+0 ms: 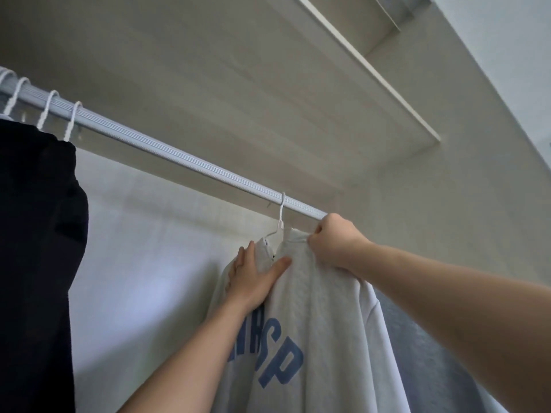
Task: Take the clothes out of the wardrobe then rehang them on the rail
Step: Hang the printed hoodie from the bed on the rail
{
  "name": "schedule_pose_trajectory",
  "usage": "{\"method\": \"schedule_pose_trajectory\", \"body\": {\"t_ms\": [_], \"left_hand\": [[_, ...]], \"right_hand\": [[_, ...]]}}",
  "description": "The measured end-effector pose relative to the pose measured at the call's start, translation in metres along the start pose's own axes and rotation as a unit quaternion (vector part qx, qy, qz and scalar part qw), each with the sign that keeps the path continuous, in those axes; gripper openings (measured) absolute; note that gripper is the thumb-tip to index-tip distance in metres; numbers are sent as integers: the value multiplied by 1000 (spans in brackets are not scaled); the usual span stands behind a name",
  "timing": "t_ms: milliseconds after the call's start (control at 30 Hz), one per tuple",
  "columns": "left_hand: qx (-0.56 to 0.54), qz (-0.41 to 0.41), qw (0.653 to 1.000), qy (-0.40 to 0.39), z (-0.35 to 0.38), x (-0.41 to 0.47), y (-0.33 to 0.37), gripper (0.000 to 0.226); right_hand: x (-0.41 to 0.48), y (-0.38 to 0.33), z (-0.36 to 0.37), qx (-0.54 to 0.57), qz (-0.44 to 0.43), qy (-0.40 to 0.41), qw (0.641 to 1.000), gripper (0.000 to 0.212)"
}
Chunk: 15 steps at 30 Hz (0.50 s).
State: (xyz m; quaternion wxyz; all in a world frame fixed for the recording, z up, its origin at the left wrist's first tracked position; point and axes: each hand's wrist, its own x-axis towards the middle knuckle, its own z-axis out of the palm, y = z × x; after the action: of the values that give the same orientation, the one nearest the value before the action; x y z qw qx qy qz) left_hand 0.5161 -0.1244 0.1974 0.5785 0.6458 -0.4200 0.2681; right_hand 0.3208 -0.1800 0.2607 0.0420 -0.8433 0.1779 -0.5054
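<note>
Wardrobe interior, with the rail running from 9 to 4 o'clock.
Your grey sweatshirt hangs at 5 o'clock on a white hanger. Your left grip lies flat on it, fingers apart, and your right grip is clamped on its top edge. A sideways tug could slip it off the hanger.

One left hand, one right hand. One rail. Five hanger hooks: four left of the hands, one above. Three clothes: black piece, white jumper, grey piece.
</note>
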Motion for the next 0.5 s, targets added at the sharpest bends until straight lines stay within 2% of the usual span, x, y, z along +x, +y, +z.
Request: {"method": "schedule_pose_trajectory", "body": {"t_ms": [233,300,367,400,500], "left_hand": [[-6,23,1000,-9,17,4,-21,129],[-2,29,1000,-5,24,7,-22,132],[-4,37,999,3,30,11,-23,134],[-9,40,999,7,33,13,-23,134],[-14,53,998,21,46,21,-24,118]], "right_hand": [[1,20,8,-12,9,-3,1000,20],[0,22,6,-35,-20,-3,999,23],[-7,28,5,-96,-93,-10,991,36],[-11,34,5,-164,-142,-5,976,45],[-23,54,7,-371,-255,40,892,68]]}}
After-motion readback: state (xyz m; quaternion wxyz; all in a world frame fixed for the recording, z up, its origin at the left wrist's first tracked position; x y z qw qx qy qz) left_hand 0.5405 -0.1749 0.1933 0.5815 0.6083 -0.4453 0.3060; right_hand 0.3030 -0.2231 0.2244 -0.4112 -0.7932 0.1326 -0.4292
